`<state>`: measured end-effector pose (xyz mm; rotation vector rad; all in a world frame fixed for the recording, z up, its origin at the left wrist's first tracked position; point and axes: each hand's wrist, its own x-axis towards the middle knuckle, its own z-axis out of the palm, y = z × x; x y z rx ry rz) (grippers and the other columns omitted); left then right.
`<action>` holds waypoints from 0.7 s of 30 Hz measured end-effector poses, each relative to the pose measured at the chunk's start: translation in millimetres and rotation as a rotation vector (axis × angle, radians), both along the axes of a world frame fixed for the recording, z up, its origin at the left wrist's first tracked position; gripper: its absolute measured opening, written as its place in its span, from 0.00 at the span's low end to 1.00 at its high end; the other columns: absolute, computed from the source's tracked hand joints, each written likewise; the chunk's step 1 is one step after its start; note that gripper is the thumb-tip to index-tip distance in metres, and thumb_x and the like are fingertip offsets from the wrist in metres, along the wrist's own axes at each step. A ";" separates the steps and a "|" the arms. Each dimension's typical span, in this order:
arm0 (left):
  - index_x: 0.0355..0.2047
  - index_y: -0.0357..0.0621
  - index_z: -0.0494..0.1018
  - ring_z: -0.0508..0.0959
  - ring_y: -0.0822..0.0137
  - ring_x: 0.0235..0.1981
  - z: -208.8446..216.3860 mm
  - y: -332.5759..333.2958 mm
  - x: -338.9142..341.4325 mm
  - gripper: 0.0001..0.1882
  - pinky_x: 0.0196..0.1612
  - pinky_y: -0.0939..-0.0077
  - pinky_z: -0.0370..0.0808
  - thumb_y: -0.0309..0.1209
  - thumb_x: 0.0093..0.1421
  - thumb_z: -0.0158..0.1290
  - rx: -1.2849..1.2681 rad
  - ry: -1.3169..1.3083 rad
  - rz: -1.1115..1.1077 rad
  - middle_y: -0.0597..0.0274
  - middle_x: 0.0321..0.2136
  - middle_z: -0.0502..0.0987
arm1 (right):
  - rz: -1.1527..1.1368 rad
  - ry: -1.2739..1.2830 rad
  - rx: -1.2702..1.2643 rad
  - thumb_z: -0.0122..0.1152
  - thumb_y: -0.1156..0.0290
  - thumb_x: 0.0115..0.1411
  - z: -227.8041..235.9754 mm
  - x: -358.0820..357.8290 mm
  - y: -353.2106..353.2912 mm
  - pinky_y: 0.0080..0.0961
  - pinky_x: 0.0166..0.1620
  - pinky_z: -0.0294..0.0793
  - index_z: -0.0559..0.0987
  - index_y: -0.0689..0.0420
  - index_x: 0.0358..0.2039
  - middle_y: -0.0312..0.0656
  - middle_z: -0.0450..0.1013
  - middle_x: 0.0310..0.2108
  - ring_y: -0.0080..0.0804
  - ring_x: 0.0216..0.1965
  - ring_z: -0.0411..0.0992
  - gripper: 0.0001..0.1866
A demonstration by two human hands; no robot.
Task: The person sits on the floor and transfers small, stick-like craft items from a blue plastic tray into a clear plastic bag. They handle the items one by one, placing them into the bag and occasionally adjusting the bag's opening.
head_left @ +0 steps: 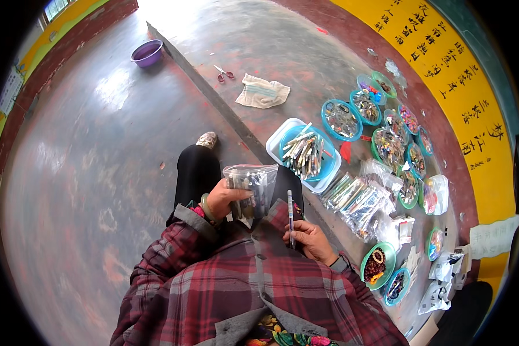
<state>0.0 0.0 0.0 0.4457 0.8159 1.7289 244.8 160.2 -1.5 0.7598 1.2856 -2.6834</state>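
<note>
My left hand is closed around a clear plastic bag above my lap. Dark pens show through the bag, and its mouth faces away from me. In my right hand a single slim pen stands upright, pinched near its lower end, to the right of the bag and apart from it. Ahead and to the right, a blue basin holds a heap of loose pens. That basin sits in a white plastic tub.
Filled pen bags are piled right of the tub. Beyond stand several bowls of beads and trinkets, including a blue bowl and a green bowl. A cloth, scissors and a purple basin lie farther off. A raised floor edge runs diagonally.
</note>
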 end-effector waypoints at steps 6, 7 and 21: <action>0.54 0.36 0.67 0.77 0.70 0.40 -10.8 -1.7 0.7 0.30 0.44 0.74 0.74 0.17 0.48 0.58 -0.010 0.053 0.014 0.61 0.41 0.77 | -0.068 0.052 0.603 0.53 0.73 0.64 41.8 -8.8 42.8 0.18 0.37 0.71 0.73 0.60 0.53 0.36 0.73 0.31 0.21 0.30 0.71 0.16; 0.54 0.36 0.67 0.77 0.70 0.40 -6.6 -2.2 1.4 0.30 0.44 0.74 0.74 0.17 0.47 0.58 -0.015 0.082 0.006 0.61 0.41 0.77 | -0.043 0.096 0.786 0.53 0.73 0.64 59.9 -14.8 50.2 0.17 0.37 0.70 0.73 0.60 0.52 0.36 0.73 0.32 0.20 0.30 0.70 0.16; 0.54 0.37 0.67 0.76 0.74 0.39 -6.6 -2.0 4.3 0.30 0.44 0.77 0.74 0.19 0.49 0.60 -0.001 0.185 -0.097 0.63 0.41 0.77 | 0.146 0.333 0.963 0.58 0.83 0.57 181.9 -91.1 69.5 0.15 0.33 0.71 0.76 0.63 0.35 0.36 0.72 0.32 0.19 0.31 0.72 0.06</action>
